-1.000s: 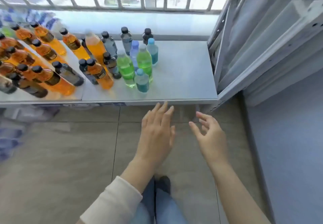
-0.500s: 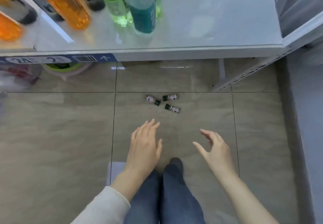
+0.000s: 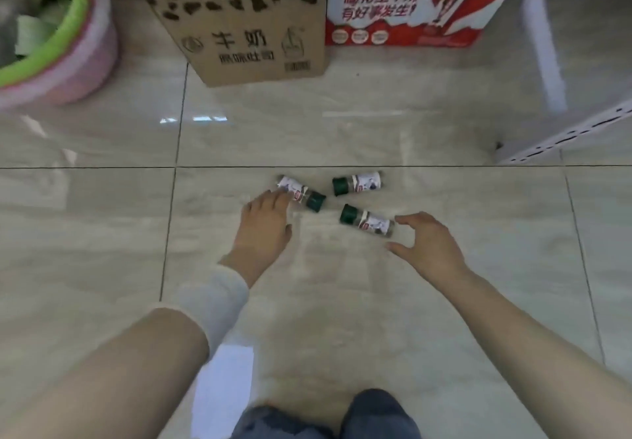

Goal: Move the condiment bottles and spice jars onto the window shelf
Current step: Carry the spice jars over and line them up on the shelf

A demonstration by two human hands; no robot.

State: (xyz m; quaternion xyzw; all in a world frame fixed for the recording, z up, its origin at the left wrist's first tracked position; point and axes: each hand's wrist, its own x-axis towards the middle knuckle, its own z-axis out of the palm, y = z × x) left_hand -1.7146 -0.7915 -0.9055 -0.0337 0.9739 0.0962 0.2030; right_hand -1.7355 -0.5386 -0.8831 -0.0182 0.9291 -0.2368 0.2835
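Progress nil, I judge: three green-capped, white-labelled spice jars point(image 3: 359, 182) lie floored; left hand point(image 3: 266, 224) fingers touching one, right hand point(image 3: 425, 245) spread, both empty.

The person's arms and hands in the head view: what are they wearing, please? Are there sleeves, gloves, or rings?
The left hand is bare, with no glove. Its wrist carries a light, off-white knitted sleeve cuff, and the forearm nearer the camera is uncovered. The right hand and its forearm are bare, with no sleeve in view. No ring, watch or bracelet can be made out; the picture is somewhat blurred.
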